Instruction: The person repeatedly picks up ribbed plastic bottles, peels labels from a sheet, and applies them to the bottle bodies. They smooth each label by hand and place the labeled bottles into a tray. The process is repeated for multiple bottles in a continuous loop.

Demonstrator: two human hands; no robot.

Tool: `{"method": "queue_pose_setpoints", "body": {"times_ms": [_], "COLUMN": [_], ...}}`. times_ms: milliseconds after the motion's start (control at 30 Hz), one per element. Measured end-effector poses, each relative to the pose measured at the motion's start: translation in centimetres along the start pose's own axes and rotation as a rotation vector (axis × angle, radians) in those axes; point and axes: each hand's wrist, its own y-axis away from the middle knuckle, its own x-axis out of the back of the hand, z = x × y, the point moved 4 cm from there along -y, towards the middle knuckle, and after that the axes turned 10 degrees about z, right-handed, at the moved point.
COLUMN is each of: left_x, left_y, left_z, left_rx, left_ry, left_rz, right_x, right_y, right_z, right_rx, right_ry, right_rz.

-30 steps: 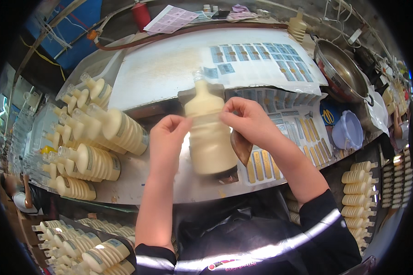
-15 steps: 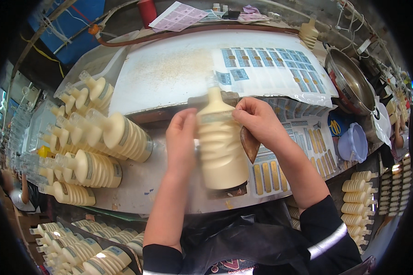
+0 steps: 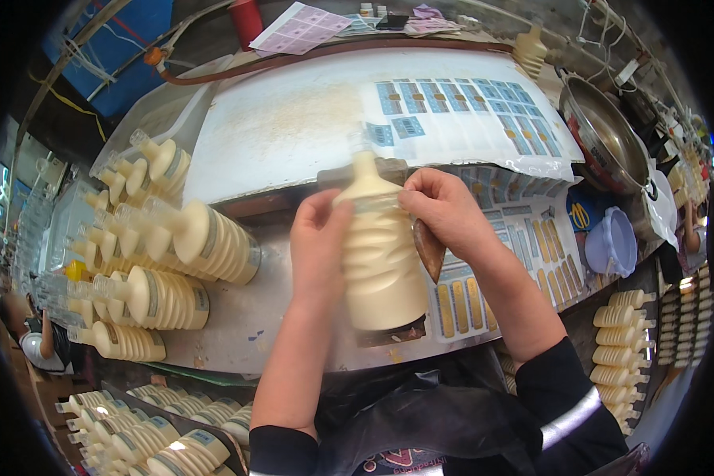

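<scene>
A cream-coloured ribbed bottle (image 3: 382, 278) with a clear neck lies in front of me, its neck pointing away. It rests on a dark support (image 3: 401, 333). My left hand (image 3: 313, 238) is slightly blurred, its fingers curled and the thumb against the bottle's left shoulder. On the opposite shoulder, the thumb and fingertips of my right hand (image 3: 444, 208) pinch together at the end of a pale grey-green label band (image 3: 373, 205). A brown pointed, leaf-shaped tool (image 3: 429, 250) is tucked in the right palm and hangs below it.
Cream bottles (image 3: 214, 242) stand grouped at the left, with more in crates (image 3: 174, 452) below. Blue labels (image 3: 456, 99) lie on the white board (image 3: 278, 119). Gold-and-grey label sheets (image 3: 468, 305) lie to the right, near a lavender bucket (image 3: 611, 244) and metal pan (image 3: 607, 139).
My left hand has shifted slightly along the bottle's left shoulder, its thumb now closer to it. The right hand stays pinched at the other side. The whole view has shifted slightly.
</scene>
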Motion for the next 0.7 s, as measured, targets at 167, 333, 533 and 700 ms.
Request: {"method": "queue_pose_setpoints", "body": {"times_ms": [167, 333, 533, 700], "left_x": [-0.1, 0.4, 0.5, 0.6], "left_y": [0.1, -0.5, -1.3, 1.0], "left_z": [0.0, -0.4, -1.3, -1.1], "left_rx": [0.02, 0.106, -0.011, -0.089], "left_ry": [-0.013, 0.071, -0.02, -0.214], "left_rz": [-0.005, -0.016, 0.021, -0.12], "right_x": [0.0, -0.6, 1.4, 12.9], "right_y": [0.2, 0.9, 0.9, -0.6], "right_z": [0.2, -0.8, -2.7, -2.7], "right_rx": [-0.021, 0.034, 0.018, 0.002], "right_ry": [-0.04, -0.098, -0.054, 0.252], "right_rz": [0.014, -0.009, -0.004, 0.064]}}
